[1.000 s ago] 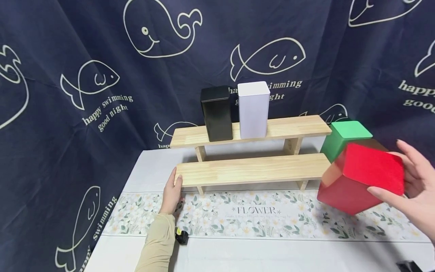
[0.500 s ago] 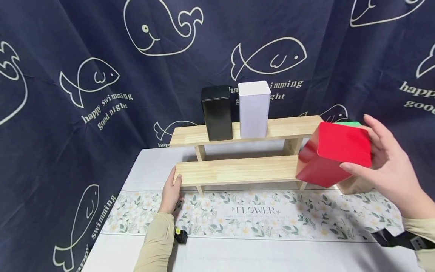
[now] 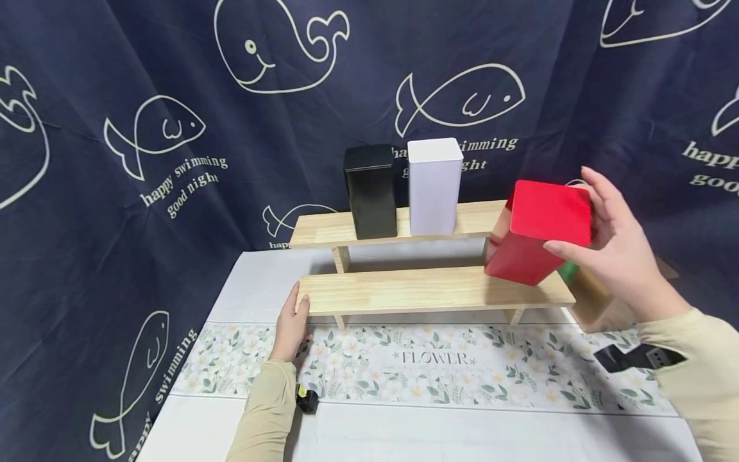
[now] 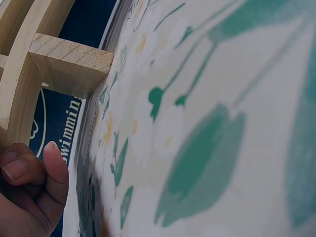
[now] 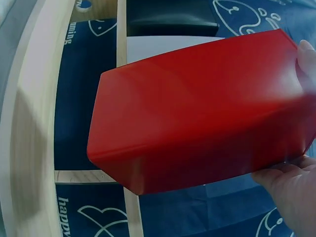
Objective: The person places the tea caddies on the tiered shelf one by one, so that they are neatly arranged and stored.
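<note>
My right hand grips a red rectangular box near its top, thumb in front and fingers at the far side. The box is tilted over the right part of the two-tier wooden shelf. In the right wrist view the red box hides part of the boards. My left hand holds the left end of the lower board, and curled fingers show at that board in the left wrist view. A black box and a white box stand upright on the upper board.
A green box and a brown cardboard-coloured box are partly hidden behind my right hand. A flower-printed runner lies across the white table. A dark fish-patterned curtain hangs behind.
My right hand has carried the red box leftward and away from me, from the table's right side to over the shelf's right end. The left hand stays at the lower board.
</note>
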{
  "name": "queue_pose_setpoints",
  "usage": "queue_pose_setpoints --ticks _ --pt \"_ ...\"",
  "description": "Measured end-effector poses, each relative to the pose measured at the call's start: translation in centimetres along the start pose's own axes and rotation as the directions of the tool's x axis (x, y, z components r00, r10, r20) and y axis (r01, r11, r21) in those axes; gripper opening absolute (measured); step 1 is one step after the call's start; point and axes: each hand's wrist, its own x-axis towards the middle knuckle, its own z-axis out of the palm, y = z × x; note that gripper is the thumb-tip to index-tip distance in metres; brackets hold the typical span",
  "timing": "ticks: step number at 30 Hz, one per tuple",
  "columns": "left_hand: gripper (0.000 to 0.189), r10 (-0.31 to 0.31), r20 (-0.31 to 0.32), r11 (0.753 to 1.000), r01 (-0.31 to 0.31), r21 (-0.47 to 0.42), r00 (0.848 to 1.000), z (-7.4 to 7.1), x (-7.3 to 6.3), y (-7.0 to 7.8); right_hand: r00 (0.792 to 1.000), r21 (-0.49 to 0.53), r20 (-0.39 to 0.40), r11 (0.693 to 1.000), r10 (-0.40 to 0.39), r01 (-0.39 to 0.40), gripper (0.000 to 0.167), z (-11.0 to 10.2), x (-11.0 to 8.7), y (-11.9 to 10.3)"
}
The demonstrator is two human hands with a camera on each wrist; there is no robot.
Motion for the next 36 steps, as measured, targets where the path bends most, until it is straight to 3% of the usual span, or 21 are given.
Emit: queue_pose_setpoints --ticks 8,19,24,36 --pt "0.058 0.005 -0.003 1.000 -0.005 0.016 1.000 0.0 -0.2 0.2 0.999 -0.065 -0.003 0.997 0.036 -0.037 0.102 0.6 1.3 1.0" --pt "0.059 0.016 0.001 1.000 -0.016 0.007 1.000 0.1 -0.2 -0.4 0.999 -0.055 -0.002 0.997 0.052 -0.052 0.099 1.9 3.1 1.5" --pt "0.059 0.012 0.003 1.000 -0.012 0.005 1.000 0.1 -0.4 -0.2 0.997 -0.095 -0.002 0.992 0.079 -0.079 0.100 2.1 3.8 1.9" --pt "0.057 0.011 -0.010 0.999 -0.010 0.038 1.000 0.0 -0.3 0.2 0.993 -0.053 0.014 0.992 0.116 -0.115 0.094 2.0 5.6 2.1"
